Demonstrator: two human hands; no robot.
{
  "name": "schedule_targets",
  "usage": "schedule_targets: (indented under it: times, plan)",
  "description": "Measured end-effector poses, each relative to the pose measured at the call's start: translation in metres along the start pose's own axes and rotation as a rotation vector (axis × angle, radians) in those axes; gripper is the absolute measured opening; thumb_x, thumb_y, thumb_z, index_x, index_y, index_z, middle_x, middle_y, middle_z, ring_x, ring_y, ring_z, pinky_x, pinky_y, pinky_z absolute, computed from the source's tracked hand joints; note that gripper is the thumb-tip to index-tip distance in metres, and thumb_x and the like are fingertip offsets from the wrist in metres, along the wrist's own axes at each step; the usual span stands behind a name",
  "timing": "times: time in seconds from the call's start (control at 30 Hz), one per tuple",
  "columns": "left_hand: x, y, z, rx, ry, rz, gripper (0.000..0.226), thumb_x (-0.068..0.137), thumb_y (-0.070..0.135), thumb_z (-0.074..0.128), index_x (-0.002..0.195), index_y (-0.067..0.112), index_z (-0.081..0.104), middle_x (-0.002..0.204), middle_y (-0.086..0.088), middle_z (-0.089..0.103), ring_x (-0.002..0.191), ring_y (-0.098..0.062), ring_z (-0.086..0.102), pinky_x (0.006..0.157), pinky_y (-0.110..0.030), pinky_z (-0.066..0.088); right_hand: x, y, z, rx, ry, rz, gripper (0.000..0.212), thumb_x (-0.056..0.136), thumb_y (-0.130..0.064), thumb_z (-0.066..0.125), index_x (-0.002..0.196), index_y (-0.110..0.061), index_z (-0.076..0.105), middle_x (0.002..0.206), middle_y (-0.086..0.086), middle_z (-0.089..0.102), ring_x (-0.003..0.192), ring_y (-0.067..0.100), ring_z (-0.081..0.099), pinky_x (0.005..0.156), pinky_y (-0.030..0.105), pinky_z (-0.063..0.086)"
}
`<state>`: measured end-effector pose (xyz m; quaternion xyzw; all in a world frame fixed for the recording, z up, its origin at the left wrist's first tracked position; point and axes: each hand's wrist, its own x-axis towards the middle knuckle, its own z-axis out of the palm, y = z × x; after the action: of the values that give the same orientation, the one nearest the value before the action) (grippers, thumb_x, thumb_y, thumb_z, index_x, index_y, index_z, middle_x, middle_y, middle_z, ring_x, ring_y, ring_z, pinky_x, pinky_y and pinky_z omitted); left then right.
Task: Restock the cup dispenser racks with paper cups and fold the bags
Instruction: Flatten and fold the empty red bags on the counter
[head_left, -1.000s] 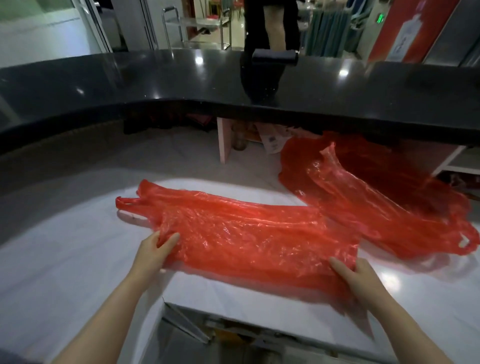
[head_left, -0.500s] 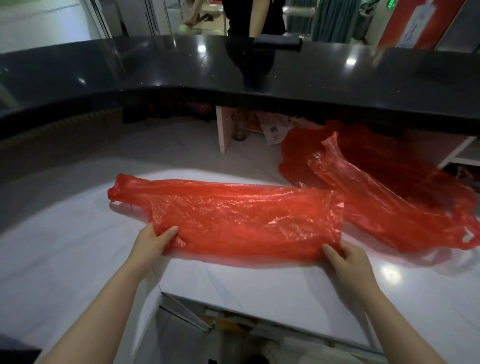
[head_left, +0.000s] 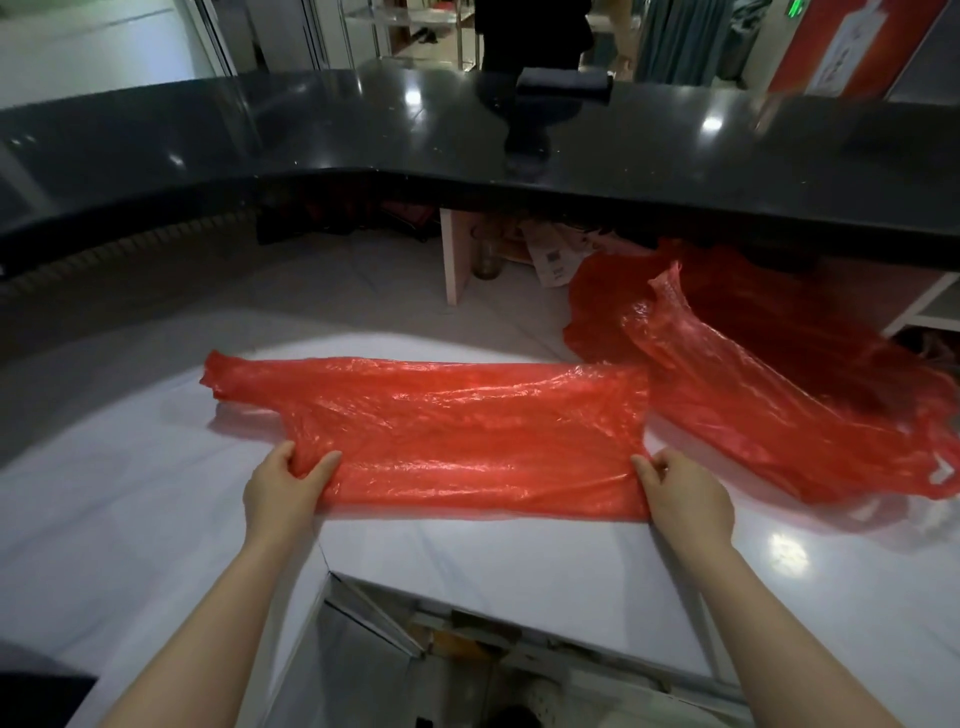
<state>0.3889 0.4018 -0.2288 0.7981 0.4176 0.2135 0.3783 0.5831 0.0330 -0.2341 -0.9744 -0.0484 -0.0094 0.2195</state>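
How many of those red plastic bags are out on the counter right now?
2. One red bag lies flattened in front of the person, held at its near edge by both hands. A crumpled red bag lies to its right, farther back. More could be hidden beneath that heap.

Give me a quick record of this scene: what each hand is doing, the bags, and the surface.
left hand: pinches near edge of flat bag
right hand: grips flat bag's right near corner
flat bag: red, spread on white counter, handles to the left
second bag: red, crumpled, to the right
black ledge: behind, raised
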Motion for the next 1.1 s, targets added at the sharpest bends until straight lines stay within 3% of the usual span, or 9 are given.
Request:
schedule_targets:
  times: [0.23,0.4,0.53,0.67,0.77,0.83,0.9,1.0,1.1]
  plan:
    - [0.010,0.001,-0.012,-0.244,0.111,-0.103,0.014,0.086,0.021,0.067,0.084,0.011,0.059,0.073,-0.003,0.059,0.071,-0.019,0.053,0.058,-0.018,0.040,0.001,0.000,-0.001,-0.025,0.012,0.010,0.037,0.089,-0.049,0.053,0.065,-0.022,0.047,0.057,-0.010,0.048,0.051,0.008,0.040,0.045,0.024,0.023]
    - [0.008,-0.003,-0.019,-0.249,0.239,-0.160,0.014,0.084,0.022,0.069,0.092,0.013,0.062,0.067,-0.001,0.051,0.064,-0.017,0.048,0.056,-0.025,0.038,0.004,0.001,-0.003,-0.039,-0.006,0.007,0.034,0.090,-0.047,0.054,0.068,-0.022,0.046,0.056,-0.011,0.045,0.053,0.018,0.042,0.047,0.028,0.026]
    - [0.002,-0.005,-0.020,-0.156,0.214,-0.095,0.017,0.087,0.017,0.064,0.104,0.016,0.061,0.073,0.000,0.054,0.064,-0.014,0.050,0.054,-0.025,0.037,0.004,0.000,-0.006,-0.036,-0.012,0.004,0.031,0.089,-0.047,0.055,0.072,-0.022,0.047,0.057,-0.011,0.045,0.053,0.017,0.041,0.049,0.029,0.029]
    - [-0.005,0.003,-0.023,-0.110,0.292,0.077,0.033,0.085,0.007,0.059,0.115,0.022,0.052,0.107,-0.002,0.056,0.096,-0.020,0.052,0.077,-0.026,0.041,-0.004,-0.005,-0.009,0.137,0.071,-0.064,0.029,0.086,-0.043,0.061,0.096,-0.021,0.046,0.084,-0.003,0.052,0.072,0.021,0.050,0.060,0.032,0.037]
    - [0.002,0.024,-0.020,0.032,0.314,0.308,0.035,0.086,0.011,0.057,0.120,0.015,0.052,0.119,-0.009,0.055,0.113,-0.026,0.047,0.096,-0.032,0.033,0.001,-0.024,-0.012,0.153,0.221,-0.337,0.029,0.082,-0.022,0.069,0.102,-0.007,0.056,0.097,0.009,0.054,0.089,0.029,0.052,0.075,0.039,0.042]
    - [0.008,0.044,-0.012,0.140,0.221,0.512,0.038,0.084,0.019,0.053,0.122,0.013,0.055,0.125,-0.009,0.056,0.122,-0.028,0.046,0.106,-0.038,0.030,0.009,-0.046,-0.011,0.097,0.261,-0.537,0.030,0.079,-0.019,0.068,0.104,-0.004,0.062,0.105,0.017,0.059,0.098,0.037,0.055,0.086,0.045,0.045]
    - [0.015,0.062,0.001,0.349,0.056,0.690,0.043,0.085,0.027,0.051,0.126,0.015,0.057,0.135,-0.008,0.054,0.132,-0.029,0.041,0.112,-0.050,0.024,0.019,-0.069,-0.005,0.010,0.172,-0.691,0.040,0.078,-0.023,0.069,0.114,-0.007,0.064,0.123,0.020,0.057,0.116,0.040,0.052,0.097,0.048,0.043]
    - [0.023,0.076,0.024,0.621,-0.268,0.807,0.049,0.095,0.044,0.044,0.141,0.027,0.042,0.151,0.000,0.037,0.144,-0.022,0.022,0.117,-0.050,0.005,0.035,-0.095,0.009,-0.164,-0.080,-0.791,0.057,0.088,-0.045,0.056,0.140,-0.024,0.044,0.156,0.009,0.024,0.145,0.028,0.015,0.115,0.051,0.017]
    - [0.039,0.077,0.047,0.703,-0.457,0.757,0.058,0.096,0.055,0.026,0.149,0.035,0.019,0.158,0.006,0.019,0.146,-0.014,0.007,0.116,-0.042,-0.006,0.057,-0.114,0.028,-0.216,-0.237,-0.809,0.066,0.088,-0.065,0.026,0.148,-0.037,0.021,0.160,-0.004,-0.002,0.147,0.017,-0.008,0.116,0.051,-0.002]
